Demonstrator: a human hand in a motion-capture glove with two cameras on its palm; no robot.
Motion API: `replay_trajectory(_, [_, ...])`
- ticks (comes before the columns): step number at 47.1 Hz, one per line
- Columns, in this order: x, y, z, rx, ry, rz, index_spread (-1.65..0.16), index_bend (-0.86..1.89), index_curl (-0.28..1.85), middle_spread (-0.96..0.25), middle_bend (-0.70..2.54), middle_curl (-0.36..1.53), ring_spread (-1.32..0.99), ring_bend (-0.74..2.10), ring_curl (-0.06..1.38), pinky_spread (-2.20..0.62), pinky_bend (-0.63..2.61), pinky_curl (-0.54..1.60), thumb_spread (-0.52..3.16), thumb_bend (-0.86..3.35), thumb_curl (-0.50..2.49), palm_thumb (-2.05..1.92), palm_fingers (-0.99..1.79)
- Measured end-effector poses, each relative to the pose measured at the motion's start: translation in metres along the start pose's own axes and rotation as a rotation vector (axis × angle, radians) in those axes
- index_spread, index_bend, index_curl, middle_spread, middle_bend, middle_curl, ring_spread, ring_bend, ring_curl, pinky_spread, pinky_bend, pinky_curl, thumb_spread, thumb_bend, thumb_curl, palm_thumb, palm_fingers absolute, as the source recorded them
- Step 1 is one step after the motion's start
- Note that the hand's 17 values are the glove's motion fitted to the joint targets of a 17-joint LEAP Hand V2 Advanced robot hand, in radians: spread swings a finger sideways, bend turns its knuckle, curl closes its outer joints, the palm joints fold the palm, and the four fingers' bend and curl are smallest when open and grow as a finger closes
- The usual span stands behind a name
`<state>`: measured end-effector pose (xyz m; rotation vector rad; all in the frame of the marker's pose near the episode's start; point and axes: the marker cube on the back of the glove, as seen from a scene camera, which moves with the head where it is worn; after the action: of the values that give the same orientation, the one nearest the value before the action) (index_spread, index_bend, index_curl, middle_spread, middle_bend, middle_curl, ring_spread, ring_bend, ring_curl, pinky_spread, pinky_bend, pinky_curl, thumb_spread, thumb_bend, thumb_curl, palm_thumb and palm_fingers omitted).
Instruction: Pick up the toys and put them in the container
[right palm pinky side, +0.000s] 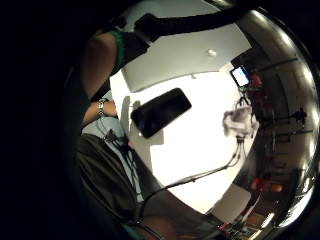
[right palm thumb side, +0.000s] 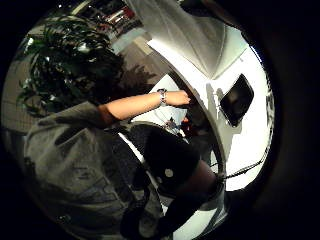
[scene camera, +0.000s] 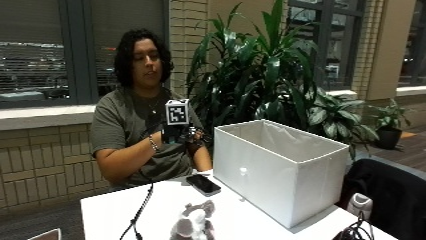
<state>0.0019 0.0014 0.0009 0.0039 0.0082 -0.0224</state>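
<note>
A grey and white plush toy (scene camera: 193, 222) lies on the white table (scene camera: 113, 210) near its front edge; it also shows in the little finger side view (right palm pinky side: 240, 121). The white fabric container (scene camera: 279, 165) stands open-topped on the table's right side, its wall visible from the palm (right palm pinky side: 175, 62) (right palm thumb side: 200, 35). My gloved right hand (scene camera: 186, 139) is raised in front of the person's chest, well above and behind the toy, and holds nothing. The bare hand (scene camera: 163, 139), with a wristwatch, sits right beside the glove.
A black phone (scene camera: 203, 184) (right palm pinky side: 160, 111) (right palm thumb side: 237, 99) lies flat between the person and the container. A black cable (scene camera: 140, 210) runs across the table's left part. A large plant (scene camera: 266, 75) stands behind; a dark jacket (scene camera: 393, 195) is at the right.
</note>
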Motion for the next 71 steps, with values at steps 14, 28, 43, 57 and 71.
replay_trajectory(14, [0.019,0.006,-0.002,-0.006,-0.036,0.067,-0.3,0.16,0.11,-0.09,0.18,0.1,-0.16,0.37,0.12,0.02,0.65,0.22,0.87,-0.08,0.05,-0.12,0.2])
replay_trajectory(28, [0.148,0.015,0.004,0.034,-0.032,0.301,-0.35,0.19,0.17,-0.13,0.24,0.18,-0.23,0.49,0.16,0.0,0.67,0.25,1.0,-0.08,0.08,-0.11,0.32])
replay_trajectory(43, [0.363,-0.002,0.049,-0.033,0.063,0.644,-0.38,0.21,0.26,-0.18,0.28,0.25,-0.29,0.48,0.18,-0.02,0.64,0.28,1.06,-0.06,0.12,-0.08,0.34])
replay_trajectory(57, [0.394,-0.037,0.119,0.136,0.092,0.614,-0.37,0.02,0.17,-0.23,0.53,0.35,-0.33,0.66,0.21,-0.06,0.75,0.28,1.07,0.0,0.18,0.0,0.56])
replay_trajectory(71, [0.343,-0.038,0.009,0.516,0.16,0.487,-0.34,0.16,0.14,-0.31,0.92,0.55,-0.44,1.17,0.45,-0.31,0.86,0.37,1.28,0.18,0.36,0.34,1.05])
